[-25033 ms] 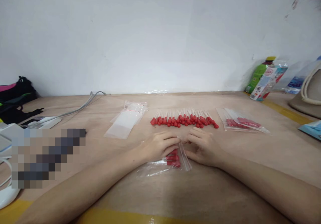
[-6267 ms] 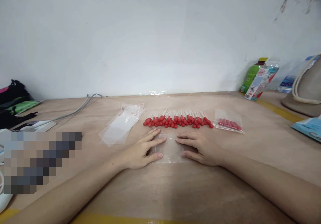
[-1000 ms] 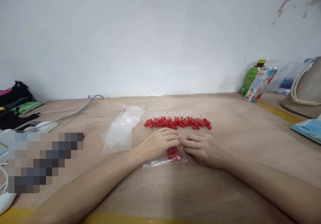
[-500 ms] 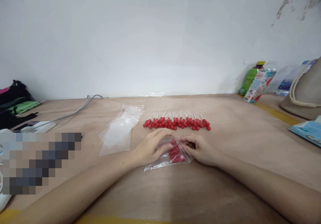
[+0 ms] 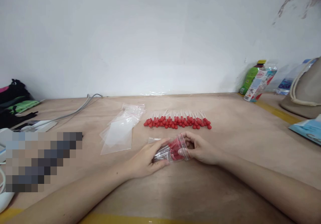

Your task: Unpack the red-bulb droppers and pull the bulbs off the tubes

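Observation:
A clear zip-lock bag [image 5: 164, 153] lies across the front of the table with red-tipped sticks inside, their red ends [image 5: 175, 149] toward the right. My left hand [image 5: 146, 158] wraps around the bag's left part, thumb on the near side and fingers on the far side. At the zip end, my right hand [image 5: 197, 147] pinches the bag between thumb and fingers. Beyond both hands a row of loose red-tipped sticks [image 5: 177, 122] lies on the table, pale ends toward the wall. Several flat clear bags [image 5: 117, 135] overlap to the left of that row.
At the back right stand a green bottle [image 5: 248, 80], a labelled carton-like bottle [image 5: 259, 85] and a beige bag [image 5: 306, 87]. A blue packet [image 5: 308, 130] lies at the right edge. A grey cable [image 5: 75, 112] and dark cloth [image 5: 15, 93] are on the left.
My left hand has shifted left and down from the top of the bag to grip around its left part. My right hand stays at the zip end, which now tilts up more.

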Tool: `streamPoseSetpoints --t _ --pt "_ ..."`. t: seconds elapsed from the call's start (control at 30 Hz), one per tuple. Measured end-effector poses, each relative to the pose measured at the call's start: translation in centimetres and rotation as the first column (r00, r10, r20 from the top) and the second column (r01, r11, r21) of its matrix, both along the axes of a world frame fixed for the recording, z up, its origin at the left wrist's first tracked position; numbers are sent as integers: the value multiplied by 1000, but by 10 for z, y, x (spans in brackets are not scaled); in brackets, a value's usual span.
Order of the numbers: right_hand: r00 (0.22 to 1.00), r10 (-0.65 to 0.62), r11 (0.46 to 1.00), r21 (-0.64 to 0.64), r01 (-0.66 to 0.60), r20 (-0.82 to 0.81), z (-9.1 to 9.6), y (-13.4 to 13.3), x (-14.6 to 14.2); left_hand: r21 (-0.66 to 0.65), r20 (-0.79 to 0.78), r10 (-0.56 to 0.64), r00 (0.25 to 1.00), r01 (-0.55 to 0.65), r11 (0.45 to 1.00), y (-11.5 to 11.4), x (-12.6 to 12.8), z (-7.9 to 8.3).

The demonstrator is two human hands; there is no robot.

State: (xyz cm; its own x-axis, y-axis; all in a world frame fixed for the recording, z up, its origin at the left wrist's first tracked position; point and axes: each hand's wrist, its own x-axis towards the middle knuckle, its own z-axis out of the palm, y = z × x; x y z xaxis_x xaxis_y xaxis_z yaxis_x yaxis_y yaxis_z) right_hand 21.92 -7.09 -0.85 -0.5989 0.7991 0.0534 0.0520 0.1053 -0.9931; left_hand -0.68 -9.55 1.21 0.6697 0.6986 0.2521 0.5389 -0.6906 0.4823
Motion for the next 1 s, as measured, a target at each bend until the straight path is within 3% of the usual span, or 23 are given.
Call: streamPoseSetpoints --t 0.27,0.4,0.57,0.7,0.8,0.87,0.9,1.0 --pt "996 -89 996 6 89 13 2 -1 -11 1 -57 -45 997 45 999 4 -1 -2" --pt "985 -170 983 65 169 17 8 2 1 14 -98 -26 995 28 1000 5 -2 -2" --pt "988 -151 988 -48 149 -42 14 9 24 17 -128 5 992 -3 1000 4 -5 -2" --pt "982 -185 982 -45 186 22 30 18 43 15 -121 12 993 -10 1000 4 -7 -5" --pt "957 -270 961 83 263 101 51 23 61 20 -113 10 994 -8 1000 4 -7 -6" --pt "926 -364 915 225 335 101 64 27 76 24 -120 16 993 -13 1000 4 -7 -6" --pt "898 -436 864 307 400 59 69 30 83 25 -125 18 992 -15 1000 4 -7 -6" --pt "780 -621 620 561 549 -76 70 40 99 25 -130 17 991 -14 1000 4 -7 -6"
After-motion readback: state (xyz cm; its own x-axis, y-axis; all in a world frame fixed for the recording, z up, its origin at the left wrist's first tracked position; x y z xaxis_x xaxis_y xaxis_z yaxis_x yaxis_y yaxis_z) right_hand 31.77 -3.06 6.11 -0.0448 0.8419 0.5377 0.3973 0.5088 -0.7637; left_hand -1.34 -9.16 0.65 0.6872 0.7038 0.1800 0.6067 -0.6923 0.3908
